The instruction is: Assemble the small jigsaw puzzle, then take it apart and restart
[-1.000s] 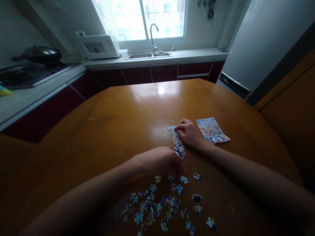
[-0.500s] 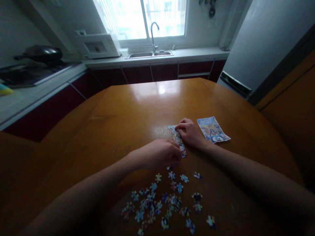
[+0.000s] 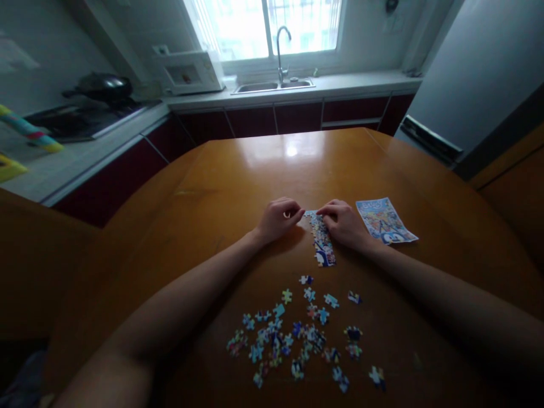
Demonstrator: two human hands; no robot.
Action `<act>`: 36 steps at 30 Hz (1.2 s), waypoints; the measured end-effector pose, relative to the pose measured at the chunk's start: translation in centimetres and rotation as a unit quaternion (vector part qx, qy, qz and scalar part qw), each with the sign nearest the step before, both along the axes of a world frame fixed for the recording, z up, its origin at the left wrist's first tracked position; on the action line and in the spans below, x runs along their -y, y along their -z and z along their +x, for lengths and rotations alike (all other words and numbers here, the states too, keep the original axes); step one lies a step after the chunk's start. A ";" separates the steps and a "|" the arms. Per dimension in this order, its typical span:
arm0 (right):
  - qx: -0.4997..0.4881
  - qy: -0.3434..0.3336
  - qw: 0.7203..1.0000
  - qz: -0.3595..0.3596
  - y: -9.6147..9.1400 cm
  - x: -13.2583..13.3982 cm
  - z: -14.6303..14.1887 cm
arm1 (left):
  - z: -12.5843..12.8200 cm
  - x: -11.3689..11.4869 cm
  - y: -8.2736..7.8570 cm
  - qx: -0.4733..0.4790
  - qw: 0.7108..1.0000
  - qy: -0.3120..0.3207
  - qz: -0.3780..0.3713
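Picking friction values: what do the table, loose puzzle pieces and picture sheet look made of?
Table: probably varnished wood or veneer, glossy; brown, bright glare windowward. Loose puzzle pieces: likely printed cardboard, finish unclear; flat, multicoloured, tabbed. Picture sheet: probably printed paper, finish unclear; thin, colourful.

Pretty dim shot tbh. The main light comes from the window point(image 3: 229, 28) at the back, and it's blown out to near white. There's a hot patch of glare on the far end of the glossy table point(image 3: 229, 192), while the near end goes murky. Soft shadow under the left hand point(image 3: 275, 221). The loose puzzle pieces point(image 3: 274, 340) look kinda mushy, and wide-angle distortion makes the fridge point(image 3: 471, 79) lean and stretch toward the corner.
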State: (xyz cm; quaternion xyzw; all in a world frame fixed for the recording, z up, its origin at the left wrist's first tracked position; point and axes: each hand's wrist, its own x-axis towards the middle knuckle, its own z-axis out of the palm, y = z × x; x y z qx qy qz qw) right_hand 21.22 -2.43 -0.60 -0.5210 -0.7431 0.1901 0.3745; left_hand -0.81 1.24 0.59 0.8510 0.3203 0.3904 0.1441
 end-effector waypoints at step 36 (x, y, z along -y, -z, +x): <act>0.186 -0.319 0.926 -0.073 -3.5 14.2 -8.1 | -0.1 -1.4 1.2 0.041 0.991 -0.068 -0.109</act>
